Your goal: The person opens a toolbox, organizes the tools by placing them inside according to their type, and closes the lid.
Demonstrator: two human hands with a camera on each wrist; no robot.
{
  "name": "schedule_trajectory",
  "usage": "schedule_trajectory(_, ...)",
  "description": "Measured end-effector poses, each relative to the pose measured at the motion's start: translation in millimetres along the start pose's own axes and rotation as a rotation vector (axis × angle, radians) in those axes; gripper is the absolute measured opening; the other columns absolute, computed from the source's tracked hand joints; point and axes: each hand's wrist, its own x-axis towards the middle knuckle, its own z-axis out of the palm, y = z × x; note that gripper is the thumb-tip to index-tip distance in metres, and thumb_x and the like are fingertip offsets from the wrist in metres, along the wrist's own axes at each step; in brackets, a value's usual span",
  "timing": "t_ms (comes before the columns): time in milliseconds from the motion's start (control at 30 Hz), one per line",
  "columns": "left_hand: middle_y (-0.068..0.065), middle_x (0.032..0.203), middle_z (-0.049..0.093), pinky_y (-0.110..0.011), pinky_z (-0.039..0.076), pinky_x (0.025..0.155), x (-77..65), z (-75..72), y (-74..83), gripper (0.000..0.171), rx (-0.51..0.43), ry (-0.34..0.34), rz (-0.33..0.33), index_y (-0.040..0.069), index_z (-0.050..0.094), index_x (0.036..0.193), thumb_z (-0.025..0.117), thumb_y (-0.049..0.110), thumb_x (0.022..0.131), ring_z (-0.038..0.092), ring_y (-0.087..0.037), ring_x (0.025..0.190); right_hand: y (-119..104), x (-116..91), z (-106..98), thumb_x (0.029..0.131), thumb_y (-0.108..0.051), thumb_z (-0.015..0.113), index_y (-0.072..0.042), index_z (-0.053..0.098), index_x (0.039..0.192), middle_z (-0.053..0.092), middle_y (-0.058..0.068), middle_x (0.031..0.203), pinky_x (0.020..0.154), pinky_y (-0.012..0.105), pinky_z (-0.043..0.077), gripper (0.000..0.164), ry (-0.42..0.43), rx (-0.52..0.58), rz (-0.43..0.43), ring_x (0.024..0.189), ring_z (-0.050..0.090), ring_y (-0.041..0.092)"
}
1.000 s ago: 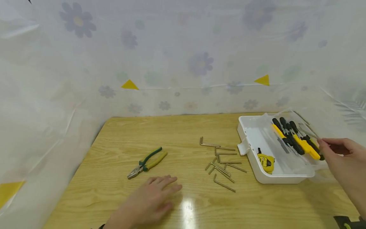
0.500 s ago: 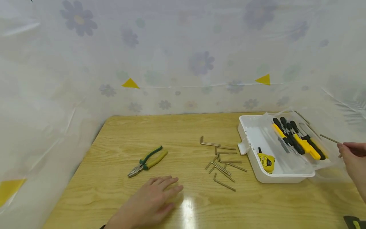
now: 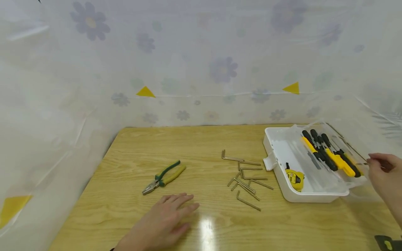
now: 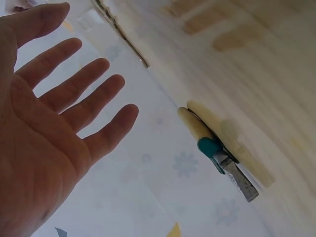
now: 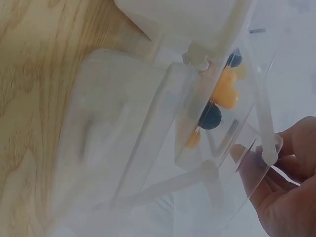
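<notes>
At the right of the head view, my right hand (image 3: 384,174) pinches a thin brass-coloured hex key (image 3: 358,155) by its end, close to the right edge of a clear tray (image 3: 337,183). In the right wrist view, the thumb and fingers of that right hand (image 5: 289,182) show partly through clear plastic. My left hand (image 3: 166,218) is palm down over the wooden table with its fingers spread, holding nothing. In the left wrist view, the left hand (image 4: 59,123) appears with straight fingers. Pliers (image 3: 163,177) with green and yellow handles lie beyond it. Several L-shaped hex keys (image 3: 248,204) lie loosely between the hands.
A white toolbox (image 3: 309,198) stands on the table (image 3: 194,143), its tray bearing several black-and-yellow screwdrivers (image 3: 339,162). Inside sits a yellow tape measure (image 3: 295,179). A latch (image 3: 269,163) juts from the left side. Patterned plastic sheeting (image 3: 194,62) hangs behind.
The right hand first moves right, away from the tray, with the hex key, then comes back left to the tray's edge. The left hand and the pliers stay where they were.
</notes>
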Motion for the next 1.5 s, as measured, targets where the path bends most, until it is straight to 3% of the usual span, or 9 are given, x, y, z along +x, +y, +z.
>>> schedule_trajectory(133, -0.005, 0.146, 0.060, -0.049, 0.054, 0.099, -1.1, -4.9, -6.8, 0.051, 0.015, 0.035, -0.027, 0.022, 0.059, 0.144, 0.071, 0.032, 0.095, 0.060, -0.023, 0.131, -12.7, -12.7, 4.6, 0.097, -0.002, 0.048, 0.013, 0.068, 0.118, 0.074, -0.004, 0.091, 0.072, -0.005, 0.027, 0.033, 0.009, -0.074, -0.103, 0.079, 0.030, -0.033)
schedule_trajectory(233, -0.005, 0.144, 0.062, -0.050, 0.054, 0.097, -3.0, -9.4, -13.8, 0.052, 0.041, 0.073, -0.056, 0.022, 0.061, 0.142, 0.074, 0.032, 0.092, 0.060, -0.024, 0.131, -25.9, -24.5, 10.4, 0.095, -0.002, 0.053, 0.014, 0.070, 0.112, 0.069, 0.036, 0.109, 0.075, -0.006, 0.027, 0.029, 0.065, -0.055, -0.337, 0.093, 0.033, -0.037)
schedule_trajectory(433, -0.005, 0.140, 0.064, -0.050, 0.056, 0.095, -8.7, -10.1, -21.1, 0.052, 0.076, 0.126, -0.064, 0.021, 0.063, 0.139, 0.077, 0.030, 0.090, 0.062, -0.024, 0.127, -63.8, -58.0, 31.9, 0.097, -0.026, 0.053, 0.008, 0.076, 0.096, 0.074, 0.023, 0.087, 0.060, 0.001, 0.038, 0.041, 0.036, 0.071, -0.797, 0.094, 0.053, -0.023)
schedule_trajectory(600, -0.004, 0.138, 0.065, -0.048, 0.055, 0.095, -12.8, -4.3, -21.7, 0.052, 0.095, 0.158, -0.039, 0.021, 0.064, 0.137, 0.078, 0.030, 0.088, 0.064, -0.022, 0.123, -94.8, -107.9, 60.1, 0.110, -0.035, 0.036, -0.005, 0.077, 0.095, 0.073, 0.003, 0.088, 0.065, 0.013, 0.053, 0.054, -0.253, 0.112, -1.135, 0.074, 0.066, 0.012)
schedule_trajectory(667, -0.003, 0.139, 0.064, -0.048, 0.055, 0.096, -14.3, -2.9, -21.6, 0.052, 0.091, 0.157, -0.041, 0.021, 0.063, 0.138, 0.077, 0.030, 0.088, 0.063, -0.021, 0.124, -101.5, -125.5, 68.7, 0.109, -0.030, 0.046, -0.010, 0.077, 0.097, 0.071, -0.001, 0.091, 0.066, 0.015, 0.054, 0.039, -0.442, 0.105, -1.192, 0.075, 0.068, 0.013)
schedule_trajectory(767, -0.003, 0.139, 0.064, -0.048, 0.055, 0.096, -15.1, -1.3, -21.6, 0.053, 0.090, 0.169, -0.030, 0.020, 0.063, 0.138, 0.078, 0.030, 0.088, 0.063, -0.021, 0.124, -106.8, -142.2, 75.5, 0.101, -0.021, 0.066, -0.017, 0.074, 0.106, 0.070, -0.004, 0.101, 0.073, 0.021, 0.057, 0.011, -0.751, 0.000, -1.136, 0.085, 0.068, 0.012)
schedule_trajectory(933, -0.004, 0.139, 0.064, -0.048, 0.054, 0.098, -12.8, -1.2, -22.4, 0.052, 0.080, 0.159, -0.027, 0.020, 0.063, 0.138, 0.077, 0.030, 0.089, 0.063, -0.022, 0.124, -110.0, -150.3, 80.8, 0.087, -0.007, 0.075, -0.019, 0.073, 0.107, 0.067, -0.004, 0.106, 0.078, 0.029, 0.058, 0.023, -1.045, -0.224, -0.975, 0.091, 0.063, 0.009)
schedule_trajectory(1233, -0.006, 0.139, 0.065, -0.048, 0.056, 0.096, -9.8, -4.8, -24.7, 0.051, 0.085, 0.125, -0.048, 0.020, 0.064, 0.138, 0.076, 0.033, 0.090, 0.064, -0.023, 0.124, -110.7, -152.6, 82.8, 0.089, -0.006, 0.071, -0.025, 0.062, 0.091, 0.054, -0.018, 0.083, 0.064, 0.021, 0.048, 0.021, -1.097, -0.173, -0.739, 0.074, 0.045, -0.005)
schedule_trajectory(1500, -0.006, 0.136, 0.066, -0.048, 0.057, 0.094, -11.0, -2.7, -23.3, 0.050, 0.071, 0.143, -0.038, 0.018, 0.065, 0.135, 0.078, 0.031, 0.088, 0.065, -0.023, 0.122, -98.3, -150.5, 80.5, 0.088, -0.012, 0.076, -0.025, 0.067, 0.085, 0.052, -0.018, 0.083, 0.062, 0.022, 0.047, 0.015, -1.018, -0.141, -0.772, 0.073, 0.044, -0.006)
